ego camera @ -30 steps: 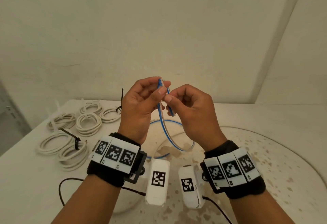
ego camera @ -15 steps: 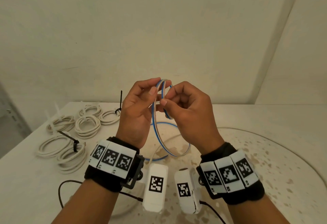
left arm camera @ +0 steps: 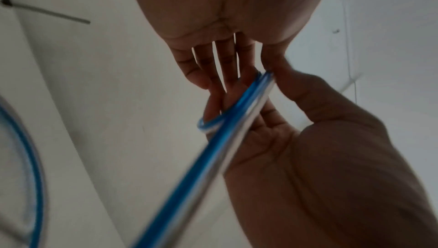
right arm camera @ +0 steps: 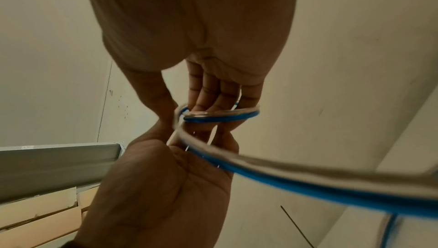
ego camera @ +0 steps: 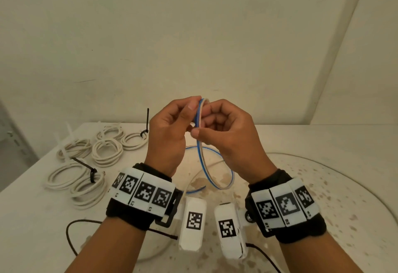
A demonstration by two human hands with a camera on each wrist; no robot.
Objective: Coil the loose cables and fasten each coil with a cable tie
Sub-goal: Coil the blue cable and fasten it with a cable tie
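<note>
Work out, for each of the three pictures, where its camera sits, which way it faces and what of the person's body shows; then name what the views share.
Head: on the person's head, facing forward and down at the table; shows both forearms, left hand, right hand.
Left wrist: on that wrist, along the palm to the fingers.
Right wrist: likewise, fingers.
Shared: both hands pinching the blue and white cable.

I see a pale counter (ego camera: 301,141) with a speckled round glass plate (ego camera: 355,197) on it — plain cream wall (ego camera: 193,35) behind, grey metal rail (right arm camera: 54,160) off left.
</note>
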